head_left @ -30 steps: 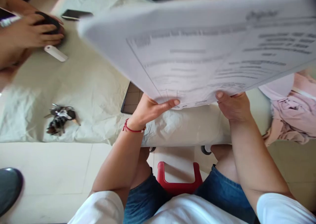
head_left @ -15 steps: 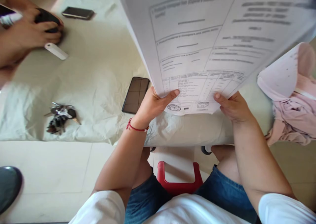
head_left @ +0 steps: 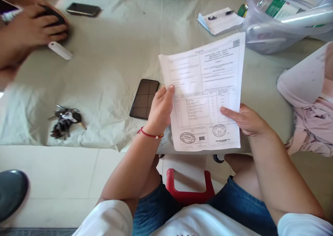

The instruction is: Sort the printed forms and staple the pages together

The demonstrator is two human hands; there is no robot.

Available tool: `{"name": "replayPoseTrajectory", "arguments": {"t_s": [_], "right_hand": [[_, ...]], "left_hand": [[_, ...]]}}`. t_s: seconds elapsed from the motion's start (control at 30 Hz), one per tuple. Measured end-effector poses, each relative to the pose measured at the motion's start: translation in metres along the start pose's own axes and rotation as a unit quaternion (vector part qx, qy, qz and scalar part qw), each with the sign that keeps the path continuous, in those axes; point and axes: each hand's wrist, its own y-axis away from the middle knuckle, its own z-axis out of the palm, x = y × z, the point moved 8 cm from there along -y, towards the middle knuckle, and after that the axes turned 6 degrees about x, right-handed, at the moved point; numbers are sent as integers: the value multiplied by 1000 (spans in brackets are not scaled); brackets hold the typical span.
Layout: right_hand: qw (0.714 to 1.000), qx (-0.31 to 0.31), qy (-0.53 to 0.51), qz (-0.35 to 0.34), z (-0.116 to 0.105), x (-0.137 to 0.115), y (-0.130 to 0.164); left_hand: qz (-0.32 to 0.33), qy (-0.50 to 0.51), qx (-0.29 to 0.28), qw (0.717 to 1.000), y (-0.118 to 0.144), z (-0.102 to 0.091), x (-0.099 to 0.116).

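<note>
Between my hands is a printed form (head_left: 203, 104), with text boxes, a table and two oval stamps near its bottom edge. It is held over the front edge of the cloth-covered table, and whether more sheets lie beneath the top one I cannot tell. My left hand (head_left: 162, 107) grips the form's left side, thumb on top and the other fingers partly hidden. Its right side is pinched by my right hand (head_left: 247, 120), thumb on the print, fingers behind. A dark phone (head_left: 144, 99) lies flat just left of my left hand.
Keys (head_left: 67, 121) lie on the table cloth (head_left: 111, 62) at left. Another person's hand (head_left: 44, 26) rests on a dark object near a white stick (head_left: 60, 50) and a second phone (head_left: 83, 9). At right are a notepad (head_left: 221, 23), a clear plastic basket (head_left: 270, 38) and pink cloth (head_left: 309, 121).
The form has come down from a raised, tilted position and now lies lower and flatter, uncovering the notepad and basket behind it. My left hand has shifted up along its edge.
</note>
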Motion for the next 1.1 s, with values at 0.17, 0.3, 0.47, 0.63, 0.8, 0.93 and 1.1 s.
{"name": "replayPoseTrajectory", "arguments": {"t_s": [0.17,0.3,0.47,0.63,0.8,0.93,1.1], "right_hand": [[999,48,-6,5,-18,-4,2],[986,141,-41,-74,-36,-17,0],[983,168,-26,-76,-45,-10,0],[984,155,-9,-82,-58,-6,1],[985,154,8,-84,-62,-6,3],[974,205,-3,-95,-68,-8,7],[979,185,6,-80,-71,0,1]], "left_hand": [[-63,27,20,997,11,11,-18],[-153,20,-45,987,29,30,-35],[-155,12,-53,986,31,37,-50],[-130,14,-51,990,26,41,-57],[-111,12,-91,990,31,54,-57],[-108,18,-120,987,35,61,-56],[-109,14,-121,987,36,60,-56]]}}
